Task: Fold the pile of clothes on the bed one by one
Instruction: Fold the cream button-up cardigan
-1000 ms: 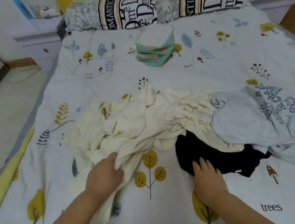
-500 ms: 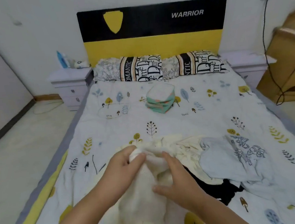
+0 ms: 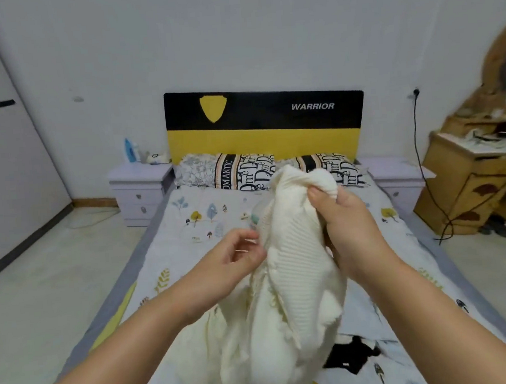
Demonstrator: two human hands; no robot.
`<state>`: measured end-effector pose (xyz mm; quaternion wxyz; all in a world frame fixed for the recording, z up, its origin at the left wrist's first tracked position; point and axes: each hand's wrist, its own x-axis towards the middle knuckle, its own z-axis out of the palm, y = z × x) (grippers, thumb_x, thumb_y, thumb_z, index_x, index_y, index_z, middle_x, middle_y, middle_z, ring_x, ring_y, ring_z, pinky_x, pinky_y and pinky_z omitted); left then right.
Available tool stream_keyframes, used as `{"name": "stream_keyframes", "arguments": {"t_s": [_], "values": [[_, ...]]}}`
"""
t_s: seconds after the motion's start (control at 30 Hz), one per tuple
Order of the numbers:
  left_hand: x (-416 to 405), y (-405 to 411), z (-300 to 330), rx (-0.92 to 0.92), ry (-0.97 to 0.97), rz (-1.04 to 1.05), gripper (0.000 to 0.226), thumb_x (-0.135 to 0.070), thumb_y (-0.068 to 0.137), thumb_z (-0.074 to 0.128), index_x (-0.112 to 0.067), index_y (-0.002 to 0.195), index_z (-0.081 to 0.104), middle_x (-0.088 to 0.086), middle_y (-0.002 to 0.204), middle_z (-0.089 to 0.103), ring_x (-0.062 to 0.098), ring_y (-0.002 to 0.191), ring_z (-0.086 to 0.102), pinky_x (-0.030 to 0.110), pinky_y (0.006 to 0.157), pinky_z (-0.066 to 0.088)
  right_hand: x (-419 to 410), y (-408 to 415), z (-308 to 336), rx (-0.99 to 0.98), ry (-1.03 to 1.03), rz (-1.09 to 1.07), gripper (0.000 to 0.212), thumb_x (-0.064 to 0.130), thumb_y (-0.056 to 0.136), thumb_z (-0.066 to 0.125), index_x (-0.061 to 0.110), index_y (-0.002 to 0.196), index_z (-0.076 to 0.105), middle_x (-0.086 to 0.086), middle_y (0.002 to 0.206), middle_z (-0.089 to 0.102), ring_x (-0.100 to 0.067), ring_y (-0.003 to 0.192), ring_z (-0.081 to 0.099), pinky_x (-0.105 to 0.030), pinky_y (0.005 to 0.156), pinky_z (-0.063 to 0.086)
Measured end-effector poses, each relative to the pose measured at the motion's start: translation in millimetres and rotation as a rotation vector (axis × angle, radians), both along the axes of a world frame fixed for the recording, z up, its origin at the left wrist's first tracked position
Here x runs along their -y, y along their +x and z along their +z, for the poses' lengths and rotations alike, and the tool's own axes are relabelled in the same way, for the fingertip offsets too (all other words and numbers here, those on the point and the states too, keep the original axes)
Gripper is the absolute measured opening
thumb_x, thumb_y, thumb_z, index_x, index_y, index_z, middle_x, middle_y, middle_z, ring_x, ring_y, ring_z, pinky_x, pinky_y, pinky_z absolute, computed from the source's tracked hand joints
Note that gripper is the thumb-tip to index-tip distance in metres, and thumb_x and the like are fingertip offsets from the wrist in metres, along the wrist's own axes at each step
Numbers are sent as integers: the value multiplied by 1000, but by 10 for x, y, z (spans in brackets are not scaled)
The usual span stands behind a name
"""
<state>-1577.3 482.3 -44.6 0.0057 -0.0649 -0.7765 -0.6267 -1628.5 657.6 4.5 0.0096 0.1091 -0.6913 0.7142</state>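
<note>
Over patterned bed (image 3: 172, 258), white walls (image 3: 233, 35).

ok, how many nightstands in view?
2. Left nightstand beside the bed's head on the left; right nightstand on the right, its near edge partly hidden behind the right hand.

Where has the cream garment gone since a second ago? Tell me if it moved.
Yes. The cream garment has been lifted off the bed; both hands hold it up, its top now level with the pillows.
</note>
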Motion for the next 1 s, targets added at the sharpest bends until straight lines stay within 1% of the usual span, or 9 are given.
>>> {"name": "stream_keyframes", "arguments": {"t_s": [0.1, 0.23, 0.33, 0.47, 0.57, 0.67, 0.73, 0.83, 1.0], "values": [[-61, 189, 108, 3, -30, -40, 43, -49, 79, 62, -34, 116, 47, -16, 117, 56, -10, 102, 55, 6, 81, 43, -27, 213, 376, -3, -108, 55, 22, 20, 96, 48, 17, 88, 68, -1, 86, 73, -17, 83, 69, -37, 79, 53], [-74, 258, 159, -140, -241, 1, 36, -3, 94, 47, -21, 126, 49, 0, 128, 45, 7, 92, 54, 0, 61, 41, -133, 499, 708, 17, -163, 128, 23, 19, 98, 43, 16, 93, 65, 1, 84, 73, -12, 78, 69, -28, 67, 54], [-117, 323, 166, 31, -209, -76, 48, -8, 95, 48, -52, 116, 54, -6, 129, 43, 18, 127, 43, 2, 79, 37, -275, 701, 852, 25, -175, 179, 24, 19, 98, 40, 14, 92, 63, 2, 77, 72, -9, 69, 68, -23, 60, 56], [-91, 559, 199, 164, -370, -191, 16, -17, 92, 53, -7, 102, 60, -3, 97, 57, 9, 88, 53, 14, 71, 43, -509, 930, 878, 82, -125, 166, 27, 18, 99, 38, 10, 96, 64, -1, 77, 69, -13, 71, 64, -26, 65, 50], [10, 623, 406, 155, -242, -43, 15, -20, 87, 59, -12, 76, 53, 6, 73, 48, 14, 61, 45, 27, 53, 34, -782, 1024, 780, 152, -59, 59, 27, 17, 99, 40, 6, 95, 64, -3, 70, 69, -15, 62, 64, -26, 54, 51], [128, 661, 753, 50, -12, 126, 22, -30, 74, 63, -10, 83, 60, 15, 75, 57, 24, 68, 54, 39, 58, 39, -996, 1068, 523, 240, 164, -60, 27, 19, 98, 45, 0, 100, 64, -23, 82, 68, -26, 73, 57, -35, 65, 42], [69, 697, 1069, -27, 181, 109, 14, -15, 85, 57, -4, 92, 60, 15, 77, 65, 25, 67, 63, 36, 59, 52, -1013, 1127, 305, 292, 353, -68, 25, 19, 97, 46, 1, 99, 63, -30, 90, 63, -26, 75, 52, -35, 67, 37], [-154, 733, 1397, -71, 201, 50, 16, -5, 92, 45, -5, 90, 61, 10, 77, 66, 19, 67, 64, 30, 62, 52, -849, 1223, 15, 328, 511, -71, 24, 20, 97, 45, 9, 84, 63, -9, 73, 60, -20, 63, 52, -27, 56, 39], [-518, 797, 1531, -116, 117, 101, 17, -7, 89, 49, -11, 74, 58, 7, 68, 60, 20, 62, 58, 26, 56, 46, -492, 1373, -91, 180, 494, -235, 25, 23, 87, 57, 20, 109, 47, -1, 110, 53, -19, 100, 55, -39, 89, 48]]}}
